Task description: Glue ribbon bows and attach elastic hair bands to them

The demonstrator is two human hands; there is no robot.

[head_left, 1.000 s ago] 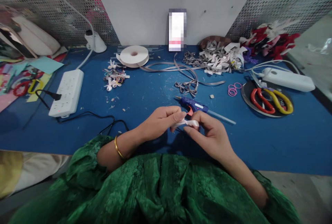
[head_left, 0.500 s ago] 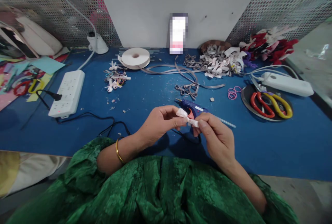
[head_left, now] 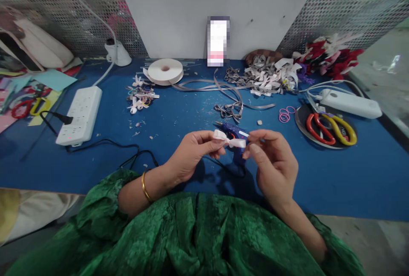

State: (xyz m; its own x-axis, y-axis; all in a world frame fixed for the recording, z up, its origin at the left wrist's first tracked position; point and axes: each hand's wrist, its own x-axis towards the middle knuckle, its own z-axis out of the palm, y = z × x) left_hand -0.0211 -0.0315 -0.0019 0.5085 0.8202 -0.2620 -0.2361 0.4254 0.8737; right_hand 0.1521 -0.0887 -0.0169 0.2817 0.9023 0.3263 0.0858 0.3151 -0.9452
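Our left hand (head_left: 191,154) pinches the pale ribbon bow (head_left: 235,143) near its knot, above the blue glue gun (head_left: 236,130); pressing too hard might flatten a loop. Our right hand (head_left: 277,171), grip spread just beside, could brush it askew.

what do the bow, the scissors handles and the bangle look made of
Bow: probably satin ribbon, since its folded loops look pale and slightly glossy; the fibre can't be told.
Scissors handles: likely smooth plastic or a rubbery coating, judging by the even, bright red and yellow.
Bangle: apparently polished metal, from its golden gleam; solid or plated is unclear.
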